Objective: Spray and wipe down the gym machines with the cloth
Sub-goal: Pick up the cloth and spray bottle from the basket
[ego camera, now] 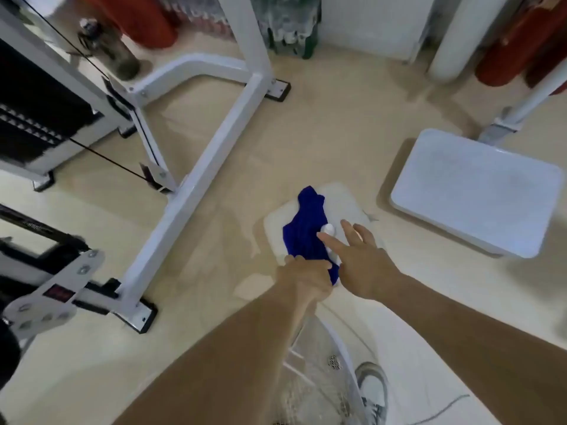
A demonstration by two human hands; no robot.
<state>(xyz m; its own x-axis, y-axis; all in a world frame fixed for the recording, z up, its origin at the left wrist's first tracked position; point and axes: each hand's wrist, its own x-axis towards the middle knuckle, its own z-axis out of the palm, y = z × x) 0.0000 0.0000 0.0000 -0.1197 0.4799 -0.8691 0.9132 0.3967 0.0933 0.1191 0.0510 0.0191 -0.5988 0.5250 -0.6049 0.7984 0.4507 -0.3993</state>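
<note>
Blue cloth (306,231) lies crumpled on a pale pad (349,204) of a gym machine, roughly mid-frame, draped from the pad's 11 o'clock corner down toward its 6 o'clock edge. A small white thing (329,230), poss. a spray bottle top, pokes out at the cloth's 3 o'clock side; too blurry to be sure.

Left hand (306,279) sits at the cloth's 6 o'clock end, fingers curled down onto the fabric, knuckles up. Looks like it's gripping the cloth edge, tho the blur makes it hard to confirm. Right hand (365,265) is just beside it at 3 o'clock, spread wide, fingers splayed, index finger stretched over the cloth near the white thing, holding nothing.

Further out: a second pale pad (475,191) at 3 o'clock, well apart, w/ a white post (518,108) behind it. White machine frame (196,167) runs diagonally at 9 to 11 o'clock, black cables (107,161) and weight stack (33,118) beyond. Beige floor (306,124) all round. A grey shoe (372,391) shows at 6 o'clock.
</note>
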